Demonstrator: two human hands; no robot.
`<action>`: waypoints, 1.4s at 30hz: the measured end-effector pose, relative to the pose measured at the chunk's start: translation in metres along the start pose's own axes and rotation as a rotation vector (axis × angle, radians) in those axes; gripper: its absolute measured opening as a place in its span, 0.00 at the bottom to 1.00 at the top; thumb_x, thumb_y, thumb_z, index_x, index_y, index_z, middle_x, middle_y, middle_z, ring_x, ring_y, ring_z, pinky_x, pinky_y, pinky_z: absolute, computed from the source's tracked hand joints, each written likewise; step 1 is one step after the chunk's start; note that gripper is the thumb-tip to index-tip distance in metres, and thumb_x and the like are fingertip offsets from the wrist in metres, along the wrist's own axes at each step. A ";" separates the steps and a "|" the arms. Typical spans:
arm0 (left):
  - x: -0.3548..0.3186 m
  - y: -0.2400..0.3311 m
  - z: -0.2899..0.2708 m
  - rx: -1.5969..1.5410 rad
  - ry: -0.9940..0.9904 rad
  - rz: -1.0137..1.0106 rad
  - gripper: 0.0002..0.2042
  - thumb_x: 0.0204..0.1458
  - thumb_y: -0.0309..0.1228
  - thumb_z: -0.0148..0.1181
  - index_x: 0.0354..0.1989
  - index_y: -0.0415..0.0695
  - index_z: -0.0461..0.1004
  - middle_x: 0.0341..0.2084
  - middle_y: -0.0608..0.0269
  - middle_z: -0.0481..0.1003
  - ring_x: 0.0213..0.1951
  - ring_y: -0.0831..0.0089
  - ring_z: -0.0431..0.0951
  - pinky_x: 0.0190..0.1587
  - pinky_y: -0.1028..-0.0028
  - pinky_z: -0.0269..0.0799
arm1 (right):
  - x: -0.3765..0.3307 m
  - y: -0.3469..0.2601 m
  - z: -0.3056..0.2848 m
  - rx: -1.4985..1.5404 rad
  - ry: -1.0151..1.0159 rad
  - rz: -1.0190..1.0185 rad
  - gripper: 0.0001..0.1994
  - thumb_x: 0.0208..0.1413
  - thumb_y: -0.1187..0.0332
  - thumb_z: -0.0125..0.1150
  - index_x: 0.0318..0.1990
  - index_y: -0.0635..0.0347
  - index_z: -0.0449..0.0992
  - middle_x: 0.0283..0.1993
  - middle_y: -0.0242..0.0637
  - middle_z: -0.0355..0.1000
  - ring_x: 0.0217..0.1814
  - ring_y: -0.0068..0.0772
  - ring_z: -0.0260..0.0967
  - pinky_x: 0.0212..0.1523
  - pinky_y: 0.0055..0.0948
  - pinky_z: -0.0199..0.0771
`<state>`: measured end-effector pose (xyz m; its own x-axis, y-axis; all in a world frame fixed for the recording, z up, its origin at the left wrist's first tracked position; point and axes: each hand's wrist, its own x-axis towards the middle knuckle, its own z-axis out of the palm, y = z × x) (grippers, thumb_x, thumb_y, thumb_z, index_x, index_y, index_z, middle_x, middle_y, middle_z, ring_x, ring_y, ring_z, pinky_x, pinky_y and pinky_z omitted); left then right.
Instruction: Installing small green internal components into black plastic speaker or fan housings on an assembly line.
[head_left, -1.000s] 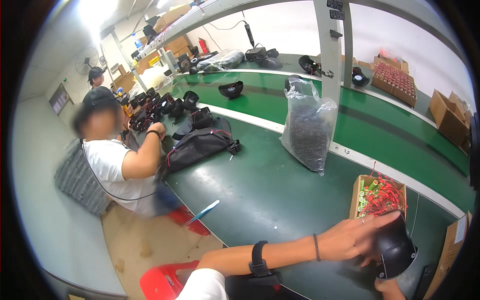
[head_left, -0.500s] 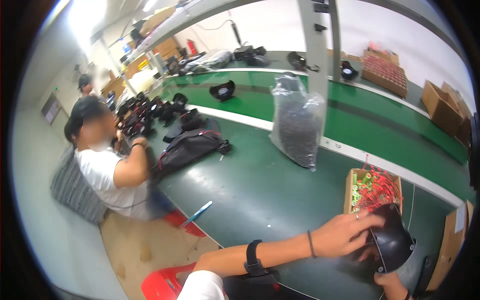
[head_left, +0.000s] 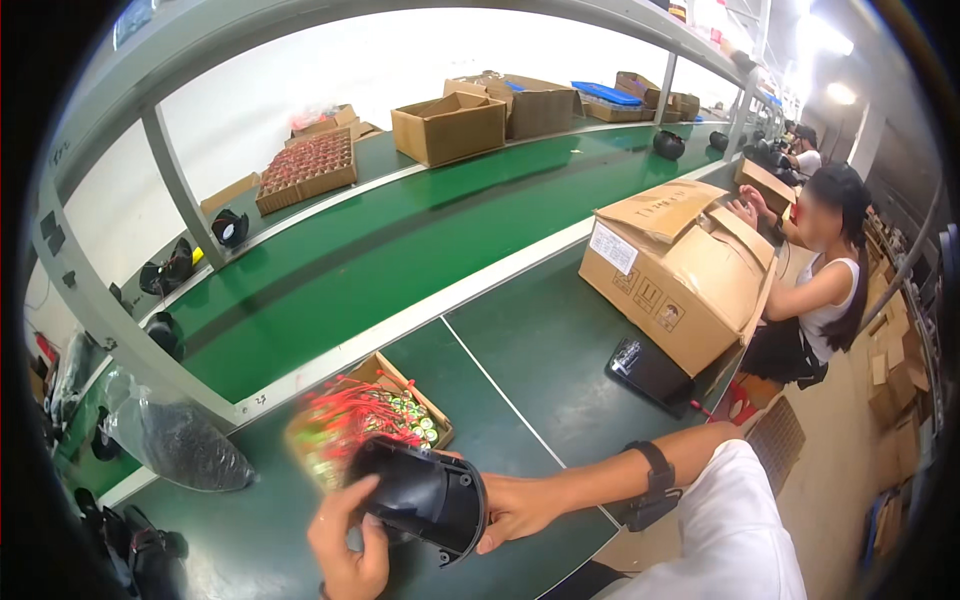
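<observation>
Green bench (head_left: pixel 540 350): cardboard box (head_left: pixel 690 270), parts tray (head_left: pixel 365 420), black pouch (head_left: pixel 650 372).

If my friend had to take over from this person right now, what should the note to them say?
Left hand: fingers on the near lower side of the black round plastic housing.
Right hand: grips the housing's rim from the right; a black wrist strap sits on that forearm.
Things: the housing is held just above the green table, in front of the small cardboard tray of red-wired parts. A clear bag of dark parts lies to the left, a big open cardboard box to the right.
Done: housing picked up.
Left: no wired part is in either hand yet.
</observation>
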<state>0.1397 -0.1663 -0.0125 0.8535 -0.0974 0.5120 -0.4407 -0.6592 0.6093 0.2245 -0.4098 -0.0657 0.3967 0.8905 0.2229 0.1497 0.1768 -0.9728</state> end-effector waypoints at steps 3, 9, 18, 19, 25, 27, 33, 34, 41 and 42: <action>0.008 0.025 0.001 -0.153 0.052 -0.126 0.13 0.58 0.19 0.51 0.48 0.34 0.79 0.42 0.54 0.79 0.43 0.64 0.79 0.47 0.70 0.74 | -0.001 -0.014 -0.003 -0.187 0.064 -0.157 0.59 0.55 0.44 0.71 0.79 0.58 0.31 0.75 0.53 0.46 0.71 0.44 0.57 0.61 0.40 0.72; 0.008 0.037 0.004 -0.133 0.051 -0.204 0.13 0.60 0.21 0.52 0.50 0.35 0.78 0.43 0.54 0.78 0.40 0.68 0.77 0.44 0.73 0.73 | -0.006 -0.033 -0.015 -0.258 0.290 -0.317 0.58 0.44 0.68 0.81 0.78 0.53 0.44 0.73 0.52 0.55 0.75 0.49 0.56 0.70 0.45 0.63; -0.005 0.026 -0.029 0.059 0.089 0.141 0.20 0.57 0.22 0.61 0.59 0.37 0.69 0.53 0.48 0.76 0.46 0.53 0.79 0.55 0.57 0.74 | 0.028 -0.059 -0.027 -0.627 0.547 -0.399 0.49 0.35 0.49 0.85 0.64 0.60 0.63 0.67 0.50 0.64 0.71 0.51 0.61 0.70 0.51 0.60; -0.022 0.012 0.000 0.094 0.236 -0.027 0.17 0.57 0.23 0.62 0.55 0.40 0.73 0.52 0.49 0.77 0.48 0.48 0.79 0.55 0.56 0.74 | 0.023 -0.066 -0.023 -1.177 0.717 -0.170 0.49 0.38 0.50 0.83 0.64 0.64 0.61 0.64 0.50 0.66 0.67 0.49 0.65 0.69 0.49 0.62; -0.004 0.013 0.002 -0.285 0.418 0.042 0.14 0.59 0.24 0.59 0.53 0.39 0.70 0.51 0.46 0.74 0.54 0.59 0.76 0.55 0.62 0.72 | -0.010 0.024 -0.120 -0.657 0.859 -0.290 0.39 0.54 0.73 0.71 0.71 0.62 0.55 0.70 0.49 0.58 0.71 0.43 0.60 0.71 0.42 0.61; -0.026 0.026 -0.037 -0.249 0.514 0.002 0.24 0.60 0.23 0.58 0.64 0.36 0.62 0.33 0.62 0.74 0.35 0.73 0.77 0.46 0.71 0.74 | 0.024 0.001 -0.063 -0.546 0.840 -0.103 0.40 0.52 0.75 0.72 0.70 0.59 0.56 0.68 0.46 0.58 0.70 0.41 0.58 0.71 0.38 0.58; 0.017 0.087 -0.179 -0.382 0.921 0.423 0.22 0.63 0.42 0.50 0.57 0.35 0.67 0.30 0.58 0.73 0.30 0.73 0.73 0.33 0.73 0.70 | 0.004 -0.012 -0.078 -0.540 0.793 -0.070 0.41 0.50 0.74 0.74 0.70 0.58 0.56 0.67 0.43 0.58 0.70 0.40 0.58 0.71 0.36 0.58; -0.002 0.103 -0.218 -0.384 0.759 0.519 0.21 0.65 0.43 0.48 0.58 0.39 0.69 0.42 0.59 0.73 0.43 0.67 0.72 0.46 0.66 0.68 | -0.003 -0.017 -0.084 -0.562 0.830 -0.054 0.41 0.50 0.73 0.74 0.70 0.58 0.56 0.67 0.43 0.59 0.70 0.40 0.59 0.71 0.37 0.59; 0.030 0.022 -0.230 -0.555 0.625 0.569 0.19 0.68 0.43 0.48 0.57 0.43 0.72 0.52 0.60 0.74 0.52 0.63 0.73 0.56 0.62 0.66 | 0.027 0.003 -0.078 -0.593 0.755 -0.025 0.44 0.51 0.64 0.77 0.69 0.60 0.51 0.67 0.49 0.58 0.71 0.44 0.59 0.70 0.41 0.61; 0.036 0.012 -0.227 -0.561 0.631 0.555 0.19 0.68 0.42 0.48 0.57 0.43 0.72 0.51 0.60 0.74 0.52 0.64 0.73 0.56 0.63 0.66 | 0.028 0.002 -0.079 -0.493 0.763 0.004 0.45 0.51 0.64 0.77 0.69 0.59 0.50 0.68 0.49 0.58 0.71 0.44 0.58 0.70 0.42 0.61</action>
<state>0.1016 -0.0088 0.1504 0.2563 0.2355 0.9375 -0.9366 -0.1792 0.3011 0.3070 -0.4179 -0.0561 0.8636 0.3402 0.3720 0.4485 -0.1815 -0.8752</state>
